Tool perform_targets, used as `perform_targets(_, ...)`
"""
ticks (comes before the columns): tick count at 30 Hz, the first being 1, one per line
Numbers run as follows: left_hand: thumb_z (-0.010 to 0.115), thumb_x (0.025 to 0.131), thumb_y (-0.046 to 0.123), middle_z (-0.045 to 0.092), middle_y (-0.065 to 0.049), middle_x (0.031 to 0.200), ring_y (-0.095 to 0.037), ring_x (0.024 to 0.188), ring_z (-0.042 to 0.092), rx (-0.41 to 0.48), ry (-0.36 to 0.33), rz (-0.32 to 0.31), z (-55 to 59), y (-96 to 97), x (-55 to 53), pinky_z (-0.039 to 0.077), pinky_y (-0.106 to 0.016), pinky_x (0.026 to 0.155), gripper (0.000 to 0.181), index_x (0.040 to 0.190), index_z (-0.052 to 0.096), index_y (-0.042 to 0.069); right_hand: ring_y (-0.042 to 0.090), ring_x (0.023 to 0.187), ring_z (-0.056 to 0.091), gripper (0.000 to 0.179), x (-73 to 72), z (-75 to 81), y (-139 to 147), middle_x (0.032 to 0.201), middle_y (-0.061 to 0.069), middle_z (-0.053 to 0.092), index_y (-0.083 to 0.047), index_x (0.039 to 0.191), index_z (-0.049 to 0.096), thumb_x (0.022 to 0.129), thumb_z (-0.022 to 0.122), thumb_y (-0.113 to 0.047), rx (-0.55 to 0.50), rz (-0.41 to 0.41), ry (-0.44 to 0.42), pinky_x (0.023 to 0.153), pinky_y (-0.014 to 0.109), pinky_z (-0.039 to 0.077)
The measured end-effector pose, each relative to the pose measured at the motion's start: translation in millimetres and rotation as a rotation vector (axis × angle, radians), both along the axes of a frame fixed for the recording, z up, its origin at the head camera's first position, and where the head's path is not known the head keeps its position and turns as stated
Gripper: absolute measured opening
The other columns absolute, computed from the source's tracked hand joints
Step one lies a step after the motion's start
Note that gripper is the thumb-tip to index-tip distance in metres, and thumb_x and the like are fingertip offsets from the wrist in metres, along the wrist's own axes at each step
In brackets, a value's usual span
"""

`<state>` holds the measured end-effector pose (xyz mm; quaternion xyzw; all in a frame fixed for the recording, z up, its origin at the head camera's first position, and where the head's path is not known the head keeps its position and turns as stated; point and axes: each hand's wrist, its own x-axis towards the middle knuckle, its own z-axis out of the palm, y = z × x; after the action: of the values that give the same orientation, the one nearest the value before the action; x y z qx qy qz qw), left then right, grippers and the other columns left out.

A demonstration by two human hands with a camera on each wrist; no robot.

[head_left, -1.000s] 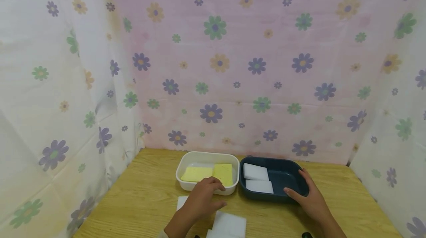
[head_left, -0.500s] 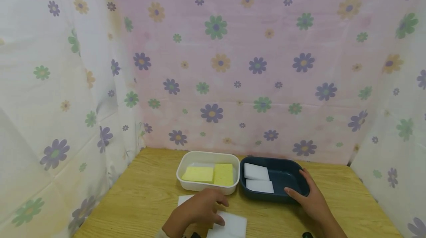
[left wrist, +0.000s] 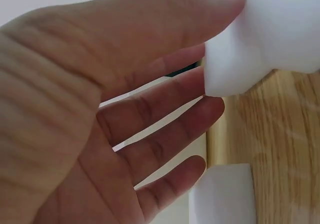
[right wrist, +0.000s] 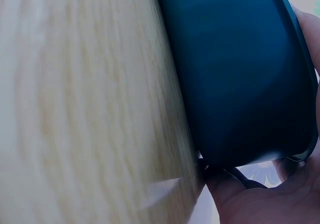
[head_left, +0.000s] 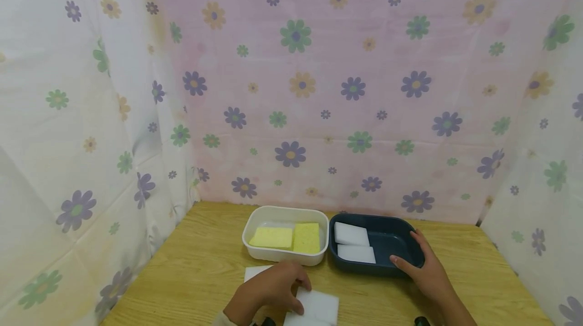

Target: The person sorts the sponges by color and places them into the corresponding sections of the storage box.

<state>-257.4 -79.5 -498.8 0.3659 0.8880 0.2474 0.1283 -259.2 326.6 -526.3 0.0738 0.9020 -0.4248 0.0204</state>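
Note:
My left hand (head_left: pixel 275 288) pinches the edge of a white sponge block (head_left: pixel 322 306) at the table's front. In the left wrist view the thumb lies on that white block and the fingers reach behind it. My right hand (head_left: pixel 432 275) holds the right end of a dark blue tub (head_left: pixel 393 247), thumb at its front rim and fingers at its side. Two white sponges (head_left: pixel 351 235) lie in the tub's left half. To its left stands a white tub (head_left: pixel 253 252) with two yellow sponges (head_left: pixel 307 237) inside.
Another white block (head_left: pixel 255 272) lies partly hidden behind my left hand; one more (head_left: pixel 302 321) sits at the frame's bottom edge. Both tubs stand side by side on the wooden table (head_left: pixel 191 265). A flowered curtain (head_left: pixel 319 88) encloses the back and sides.
My left hand has come down from in front of the white tub to the white sponge block and now pinches it. The right hand stays on the dark blue tub.

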Motion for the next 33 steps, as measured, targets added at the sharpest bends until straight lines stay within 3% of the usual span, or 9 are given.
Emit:
perform_targets(7,0.095,0.074,0.03,0.07,0.021,0.1,0.004,0.091,0.058,-0.041,0.047,0.038,-2.4,4.6,-1.8,0.052,-0.02,0.082,0.035,0.105,0.079,0.024,0.059,0.153,0.006,0.116,-1.3,-0.7,1,0.174,0.014,-0.01,-0.024,0.168,-0.002,0.089,0.071,-0.067,-0.002,0.002,-0.001,0.113,0.081,0.017)
perform_targets(13,0.093,0.077,0.034,0.07,0.021,0.105,0.003,0.097,0.061,-0.081,0.083,0.068,-8.3,6.2,-5.6,0.054,-0.023,0.086,0.037,0.11,0.078,0.026,0.059,0.153,0.005,0.116,-2.1,-2.2,2,0.174,0.013,-0.012,-0.023,0.169,-0.002,0.089,0.071,-0.066,-0.004,0.004,0.004,0.113,0.081,0.017)
perform_targets(24,0.093,0.077,0.038,0.071,0.021,0.106,0.002,0.099,0.062,-0.114,0.153,0.061,-8.1,7.3,-1.7,0.054,-0.024,0.089,0.039,0.111,0.079,0.026,0.059,0.153,0.005,0.117,-2.5,-1.7,0,0.174,0.014,-0.012,-0.021,0.169,0.0,0.088,0.072,-0.067,0.005,-0.009,-0.008,0.114,0.08,0.016)
perform_targets(33,0.093,0.076,0.04,0.07,0.018,0.111,-0.001,0.102,0.062,-0.097,0.155,0.041,-6.0,8.7,-0.9,0.053,-0.023,0.09,0.045,0.115,0.078,0.025,0.059,0.153,0.005,0.116,-4.5,-5.7,3,0.174,0.013,-0.012,-0.022,0.169,0.001,0.088,0.071,-0.067,0.008,-0.003,-0.001,0.113,0.081,0.017)
